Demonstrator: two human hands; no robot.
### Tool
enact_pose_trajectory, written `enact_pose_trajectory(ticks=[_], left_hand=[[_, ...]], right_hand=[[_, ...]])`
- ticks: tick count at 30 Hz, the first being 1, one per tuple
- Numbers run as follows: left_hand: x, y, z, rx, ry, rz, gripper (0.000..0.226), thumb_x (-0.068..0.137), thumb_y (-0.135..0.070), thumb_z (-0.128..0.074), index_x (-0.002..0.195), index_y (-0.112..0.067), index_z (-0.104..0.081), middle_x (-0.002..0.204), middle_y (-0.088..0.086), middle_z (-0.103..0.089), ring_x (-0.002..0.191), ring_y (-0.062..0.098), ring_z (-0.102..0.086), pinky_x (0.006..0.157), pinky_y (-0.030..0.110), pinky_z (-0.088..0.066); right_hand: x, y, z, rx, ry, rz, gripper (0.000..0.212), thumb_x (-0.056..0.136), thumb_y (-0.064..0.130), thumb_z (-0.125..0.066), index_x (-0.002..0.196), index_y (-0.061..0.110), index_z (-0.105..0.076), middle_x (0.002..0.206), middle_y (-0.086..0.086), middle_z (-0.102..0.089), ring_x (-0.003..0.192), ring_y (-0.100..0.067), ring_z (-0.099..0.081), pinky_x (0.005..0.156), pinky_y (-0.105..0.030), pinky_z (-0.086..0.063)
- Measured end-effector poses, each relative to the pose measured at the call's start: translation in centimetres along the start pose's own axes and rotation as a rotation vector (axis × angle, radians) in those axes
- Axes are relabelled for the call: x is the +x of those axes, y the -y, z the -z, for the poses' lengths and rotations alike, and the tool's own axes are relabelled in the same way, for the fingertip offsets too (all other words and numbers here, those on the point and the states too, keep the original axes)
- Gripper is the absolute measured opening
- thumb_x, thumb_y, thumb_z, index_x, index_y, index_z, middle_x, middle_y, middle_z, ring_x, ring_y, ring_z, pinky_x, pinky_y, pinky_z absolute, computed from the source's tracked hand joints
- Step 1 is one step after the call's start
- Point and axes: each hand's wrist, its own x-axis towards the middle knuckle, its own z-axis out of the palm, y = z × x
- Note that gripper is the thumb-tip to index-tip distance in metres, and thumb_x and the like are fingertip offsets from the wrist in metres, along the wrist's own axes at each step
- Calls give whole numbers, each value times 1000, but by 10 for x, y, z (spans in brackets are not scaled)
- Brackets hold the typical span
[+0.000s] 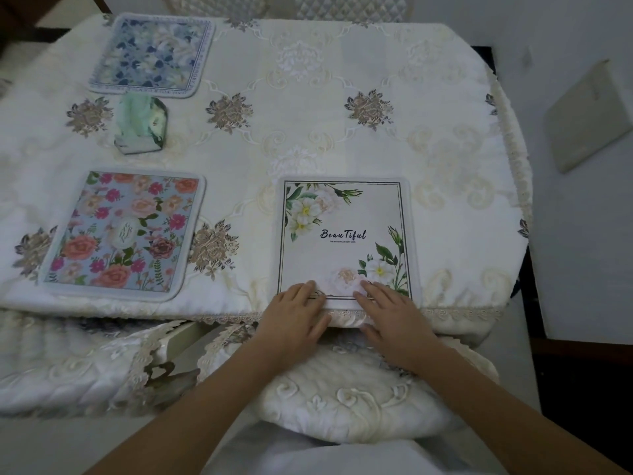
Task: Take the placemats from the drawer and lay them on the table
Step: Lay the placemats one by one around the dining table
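Three placemats lie flat on the table [308, 132], which wears a cream embroidered cloth. A white one with green leaves and the word "Beautiful" [346, 234] sits at the near right edge. My left hand [294, 317] and my right hand [390, 313] rest on its near edge, fingers straight and flat on it. A light blue placemat with pink and orange roses [123, 231] lies at the near left. A blue and white floral placemat [154, 53] lies at the far left.
A green tissue pack [140, 123] stands between the two left placemats. A cushioned chair seat [342, 395] is right below my hands, another covered chair [68, 368] to its left. A flat beige board [589, 114] lies on the floor at right.
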Motion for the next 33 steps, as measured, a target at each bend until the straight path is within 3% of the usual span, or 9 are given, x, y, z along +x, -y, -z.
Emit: enact_pose_trajectory(ticks=[6,14,19,23,27,33], left_hand=[[-13,19,2,-45,-20,1,56,95,-55,-25,125,-24,-59,141,3,-49,127,25,-47,98,41,-43],[1,-6,-7,-37,-51,-233,47,100,-47,-34,128,-16,-56,125,4,-55,111,23,-50,94,34,-43],[-5,16,-6,-45,-38,-154,44,98,-47,-33,116,-17,-61,127,3,-54,110,24,-52,91,41,-47],[-15,39,-1,-35,-37,-44,55,96,-54,-24,117,-20,-62,129,1,-52,112,23,-52,87,41,-51],[-20,46,-2,-19,-83,6,50,96,-53,-30,111,-19,-62,127,3,-53,111,25,-54,82,41,-53],[-16,46,-3,15,-58,55,56,93,-55,-27,126,-19,-55,138,7,-49,123,29,-49,90,42,-48]], right_hand=[[-16,-15,7,20,1,-57,59,90,41,-41,145,20,-44,154,-3,-38,140,-25,-35,109,-46,-39],[5,20,3,34,32,96,55,89,41,-35,139,22,-48,147,-1,-44,133,-23,-39,104,-42,-40],[-9,-9,6,16,58,35,57,89,43,-32,138,21,-50,148,-3,-44,133,-24,-41,102,-43,-43],[-29,-35,14,28,30,-65,51,92,36,-42,140,20,-50,150,-5,-42,135,-25,-40,104,-42,-42],[-37,-43,16,47,21,-168,58,93,42,-34,146,20,-43,154,-4,-36,139,-23,-34,108,-41,-39],[-33,-42,14,41,-6,-195,71,88,51,-21,147,17,-38,155,-7,-34,140,-25,-34,110,-42,-38]])
